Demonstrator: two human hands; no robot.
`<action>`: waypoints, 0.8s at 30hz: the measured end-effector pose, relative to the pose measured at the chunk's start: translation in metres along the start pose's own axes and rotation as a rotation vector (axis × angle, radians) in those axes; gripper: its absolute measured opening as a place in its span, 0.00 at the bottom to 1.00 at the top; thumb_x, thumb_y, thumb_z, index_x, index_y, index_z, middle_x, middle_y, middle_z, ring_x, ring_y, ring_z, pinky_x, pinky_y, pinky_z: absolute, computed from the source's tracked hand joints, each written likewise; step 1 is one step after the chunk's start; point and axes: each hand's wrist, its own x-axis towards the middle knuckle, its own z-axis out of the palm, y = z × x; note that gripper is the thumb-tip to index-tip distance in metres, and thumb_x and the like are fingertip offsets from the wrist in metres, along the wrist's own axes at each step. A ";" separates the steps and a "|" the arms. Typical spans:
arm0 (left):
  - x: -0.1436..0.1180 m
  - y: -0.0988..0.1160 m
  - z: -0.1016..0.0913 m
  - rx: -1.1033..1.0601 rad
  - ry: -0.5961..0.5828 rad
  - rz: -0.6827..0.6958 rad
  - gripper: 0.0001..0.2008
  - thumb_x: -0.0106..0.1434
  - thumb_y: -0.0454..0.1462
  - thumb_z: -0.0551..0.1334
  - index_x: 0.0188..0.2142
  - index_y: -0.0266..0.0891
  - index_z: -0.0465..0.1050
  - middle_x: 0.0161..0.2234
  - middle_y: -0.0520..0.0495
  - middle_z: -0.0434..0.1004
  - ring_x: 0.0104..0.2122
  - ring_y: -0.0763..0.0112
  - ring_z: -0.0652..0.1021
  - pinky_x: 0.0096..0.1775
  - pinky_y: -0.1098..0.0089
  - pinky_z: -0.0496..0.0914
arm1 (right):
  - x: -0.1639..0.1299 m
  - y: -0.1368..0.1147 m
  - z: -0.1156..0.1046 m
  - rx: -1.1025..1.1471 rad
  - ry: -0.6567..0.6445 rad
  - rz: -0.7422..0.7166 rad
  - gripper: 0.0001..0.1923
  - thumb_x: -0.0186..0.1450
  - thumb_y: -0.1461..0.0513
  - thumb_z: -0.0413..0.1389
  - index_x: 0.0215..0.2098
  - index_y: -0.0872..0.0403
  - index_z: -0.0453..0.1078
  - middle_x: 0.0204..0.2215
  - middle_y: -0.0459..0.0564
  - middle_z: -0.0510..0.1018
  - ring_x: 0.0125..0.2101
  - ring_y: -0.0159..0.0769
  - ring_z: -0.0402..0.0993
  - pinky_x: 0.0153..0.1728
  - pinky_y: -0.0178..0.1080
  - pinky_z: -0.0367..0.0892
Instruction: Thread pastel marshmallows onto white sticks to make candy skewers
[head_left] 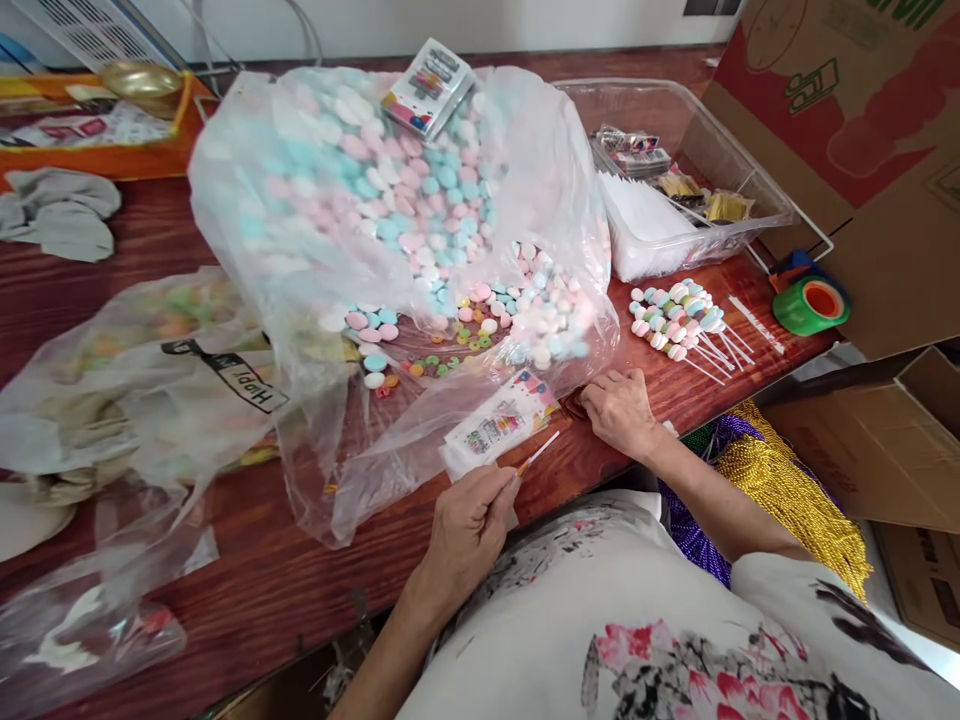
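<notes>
My left hand [474, 525] is closed in a pinch on a thin white stick [546, 447] with a yellow part near the fingers. My right hand [621, 412] rests on the table with its fingers curled down at a small dark brown thing [574, 404], partly hidden. Between the hands and the big bag lies a printed clear packet [499, 425]. Pink, blue and white candies fill the large clear plastic bag [555, 150], and some are loose at its mouth beside small coloured rings [450, 362]. Right of it lies a bunch of candy skewers [679, 318] on white sticks.
A clear plastic tub [652, 262] holds packets and white sheets. Green tape [808, 303] sits by the table's right edge, near cardboard boxes [862, 430] and bead strings [787, 480]. Another plastic bag [150, 380] and a grey cloth [64, 212] lie left. A small card pack [427, 88] tops the big bag.
</notes>
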 end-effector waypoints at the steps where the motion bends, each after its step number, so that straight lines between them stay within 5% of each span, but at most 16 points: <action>1: -0.001 0.000 0.000 -0.014 0.012 0.002 0.06 0.66 0.32 0.58 0.38 0.36 0.75 0.29 0.49 0.75 0.29 0.73 0.74 0.35 0.72 0.70 | 0.001 -0.001 0.000 -0.010 -0.012 0.002 0.10 0.66 0.68 0.49 0.33 0.57 0.71 0.34 0.56 0.78 0.37 0.40 0.66 0.41 0.45 0.50; 5: 0.000 0.002 -0.001 -0.126 0.031 -0.041 0.06 0.66 0.33 0.59 0.38 0.37 0.76 0.29 0.49 0.76 0.29 0.73 0.75 0.35 0.72 0.70 | 0.002 0.002 0.001 0.182 0.007 0.062 0.08 0.61 0.71 0.49 0.32 0.58 0.68 0.34 0.58 0.76 0.38 0.42 0.66 0.40 0.43 0.56; 11: 0.008 -0.002 -0.012 -0.230 -0.003 -0.088 0.06 0.66 0.34 0.59 0.39 0.39 0.76 0.30 0.51 0.77 0.30 0.73 0.75 0.34 0.73 0.69 | -0.019 0.032 -0.003 0.412 0.117 0.176 0.09 0.67 0.66 0.44 0.31 0.54 0.63 0.25 0.46 0.71 0.26 0.32 0.66 0.30 0.35 0.61; 16: 0.026 0.004 0.000 -0.170 -0.164 -0.121 0.10 0.68 0.36 0.55 0.32 0.39 0.73 0.27 0.52 0.72 0.27 0.74 0.70 0.33 0.73 0.65 | -0.040 0.010 -0.018 1.050 0.398 0.303 0.06 0.68 0.59 0.51 0.40 0.52 0.67 0.27 0.44 0.74 0.26 0.30 0.69 0.29 0.34 0.66; 19: 0.043 0.017 0.016 -0.206 -0.224 -0.169 0.15 0.68 0.37 0.54 0.26 0.38 0.70 0.23 0.53 0.66 0.25 0.75 0.66 0.31 0.73 0.61 | -0.045 -0.030 -0.023 0.992 0.474 0.168 0.07 0.68 0.62 0.52 0.42 0.50 0.71 0.32 0.48 0.77 0.32 0.34 0.73 0.36 0.39 0.70; 24: 0.056 0.023 0.028 -0.463 -0.116 -0.317 0.15 0.65 0.38 0.54 0.22 0.37 0.65 0.22 0.54 0.62 0.25 0.76 0.64 0.29 0.74 0.61 | -0.045 -0.064 -0.007 0.640 0.559 -0.215 0.19 0.65 0.70 0.48 0.49 0.50 0.72 0.32 0.51 0.77 0.33 0.36 0.72 0.35 0.41 0.68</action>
